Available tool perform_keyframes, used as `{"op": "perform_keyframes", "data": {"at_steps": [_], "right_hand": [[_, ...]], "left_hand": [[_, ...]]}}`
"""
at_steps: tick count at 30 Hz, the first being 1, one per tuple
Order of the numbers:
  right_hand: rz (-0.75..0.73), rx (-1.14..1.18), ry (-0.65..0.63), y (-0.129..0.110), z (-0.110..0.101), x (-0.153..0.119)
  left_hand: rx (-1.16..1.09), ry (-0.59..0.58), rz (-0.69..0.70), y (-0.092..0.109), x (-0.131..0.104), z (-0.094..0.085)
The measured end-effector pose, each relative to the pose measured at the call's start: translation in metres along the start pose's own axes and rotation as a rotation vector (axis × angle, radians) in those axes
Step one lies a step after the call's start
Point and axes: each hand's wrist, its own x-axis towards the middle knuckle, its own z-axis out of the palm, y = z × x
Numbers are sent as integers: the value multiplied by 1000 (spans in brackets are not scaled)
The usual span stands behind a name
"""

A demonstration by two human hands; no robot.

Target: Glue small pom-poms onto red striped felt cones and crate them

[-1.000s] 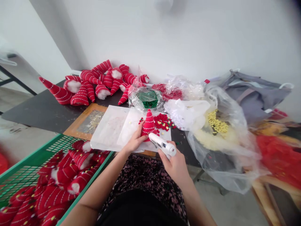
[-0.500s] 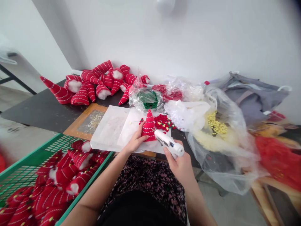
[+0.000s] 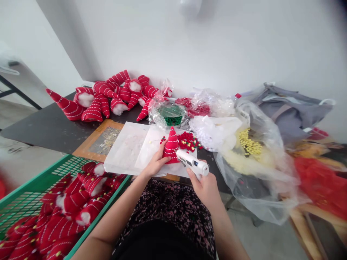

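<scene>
A red cone-shaped stuffed hat [image 3: 171, 145] with white stitched lines lies on white paper [image 3: 127, 148], its tip pointing away from me. My left hand [image 3: 157, 161] grips its left side, fingers and thumb pressed on the cloth. In my right hand [image 3: 203, 183] is a white glue gun [image 3: 193, 162], its nozzle end at the hat's right side. Whether the nozzle touches the cloth I cannot tell. Small red, green and yellow pompoms [image 3: 187, 141] are heaped just right of the hat.
A green crate [image 3: 35, 182] of decorated red hats stands at lower left. More stuffed hats [image 3: 93, 104] are piled at the table's back left. Bags of green pompoms [image 3: 173, 115], white pompoms [image 3: 207, 135] and yellow pompoms [image 3: 249, 142] lie behind and right. A grey bag [image 3: 287, 106] sits far right.
The glue gun has shifted slightly left and tilted flatter, its nozzle end now closer over the hat's right side. My left hand and the hat have hardly moved.
</scene>
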Motion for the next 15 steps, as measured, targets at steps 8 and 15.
{"op": "perform_keyframes", "data": {"at_steps": [8,15], "right_hand": [[125,174,10,13,-8,2],[253,383,-67,20,5,4]], "left_hand": [[-59,48,-58,0,0,-1],[-129,51,-64,-7,1,-3]]}}
